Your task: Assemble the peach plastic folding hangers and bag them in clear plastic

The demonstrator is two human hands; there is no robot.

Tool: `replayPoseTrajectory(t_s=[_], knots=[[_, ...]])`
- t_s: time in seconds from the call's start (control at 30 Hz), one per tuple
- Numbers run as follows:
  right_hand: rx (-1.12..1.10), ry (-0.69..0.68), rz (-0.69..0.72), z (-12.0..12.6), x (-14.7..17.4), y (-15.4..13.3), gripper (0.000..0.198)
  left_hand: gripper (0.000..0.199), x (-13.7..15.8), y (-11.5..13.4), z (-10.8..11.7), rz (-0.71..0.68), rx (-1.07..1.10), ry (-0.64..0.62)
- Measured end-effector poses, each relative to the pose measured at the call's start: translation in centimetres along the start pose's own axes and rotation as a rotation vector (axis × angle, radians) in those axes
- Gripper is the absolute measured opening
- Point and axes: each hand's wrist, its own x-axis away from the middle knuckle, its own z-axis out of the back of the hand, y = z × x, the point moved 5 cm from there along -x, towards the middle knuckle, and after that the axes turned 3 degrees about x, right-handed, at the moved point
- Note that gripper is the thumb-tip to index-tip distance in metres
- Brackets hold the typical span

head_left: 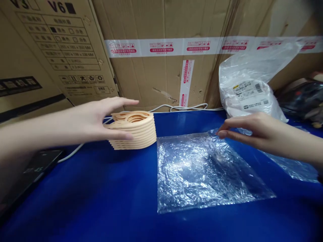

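Note:
A stack of beige, curved plastic pieces with cut-out openings point(135, 132), perhaps hangers, stands on the blue table surface. My left hand point(101, 119) is at its left side, thumb in front and fingers stretched out above, spread apart; whether it touches the stack I cannot tell. To the right lies a clear, crinkled plastic bag point(199, 171), flat on the table. At the bag's far right corner, the thumb and index finger of my right hand point(242, 129) come together in a pinch on the film.
Cardboard boxes point(151, 77) stand along the back, one with printed labels at left. A white plastic-wrapped package point(252, 94) leans at back right, with more clear film point(292, 164) before it. A white cable point(186, 108) runs behind; a dark phone-like device point(42, 161) lies left.

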Motion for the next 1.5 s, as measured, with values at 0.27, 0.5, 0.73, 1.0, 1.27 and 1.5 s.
replayPoseTrajectory(t_s=[0.27, 0.5, 0.73, 1.0, 1.27, 1.5], knots=[[-0.038, -0.040, 0.072, -0.6, 0.0, -1.1, 0.036, 0.059, -1.9, -3.5, 1.1, 0.016, -0.029, -0.108], [-0.094, -0.049, 0.063, -0.3, -0.1, -1.6, 0.035, 0.060, -2.4, -5.1, 0.0, -0.042, -0.010, -0.158], [-0.155, -0.062, 0.044, -0.1, -0.1, -2.1, 0.032, 0.056, -1.9, -4.3, 0.1, -0.047, -0.091, -0.131], [-0.086, 0.163, 0.082, 0.4, 0.0, -3.1, 0.025, 0.079, -0.1, 1.9, 0.5, -0.103, 0.008, 0.102], [-0.051, 0.204, 0.202, -1.5, 0.9, -6.7, 0.084, 0.083, 2.2, 10.7, -5.6, -0.362, 0.119, 0.202], [-0.149, 0.108, 0.159, -2.5, 0.7, -6.7, 0.082, 0.084, 1.9, 11.3, -7.3, -0.356, 0.198, 0.190]])
